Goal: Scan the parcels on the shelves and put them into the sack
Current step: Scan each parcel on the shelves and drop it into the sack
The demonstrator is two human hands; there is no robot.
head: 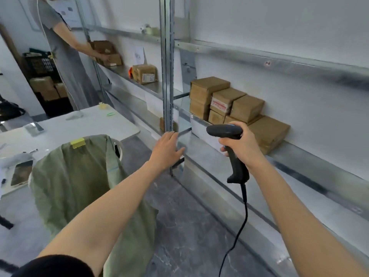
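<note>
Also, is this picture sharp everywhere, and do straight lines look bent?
Head view: the brown cardboard parcels and black handheld scanner are fairly sharp; the white table at left is blurred; the grey metal shelf rails bow slightly, wide-angle distortion; light is soft, without hard shadows.

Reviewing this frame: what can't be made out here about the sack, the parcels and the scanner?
1. Head view, sack interior: hidden by its own draped cloth, so any parcels inside are unseen.
2. Head view, stacked parcels: label print too small and blurred to read.
3. Head view, scanner trigger: covered by the right hand.
4. Head view, scanner cable: cut off by the bottom edge.
</note>
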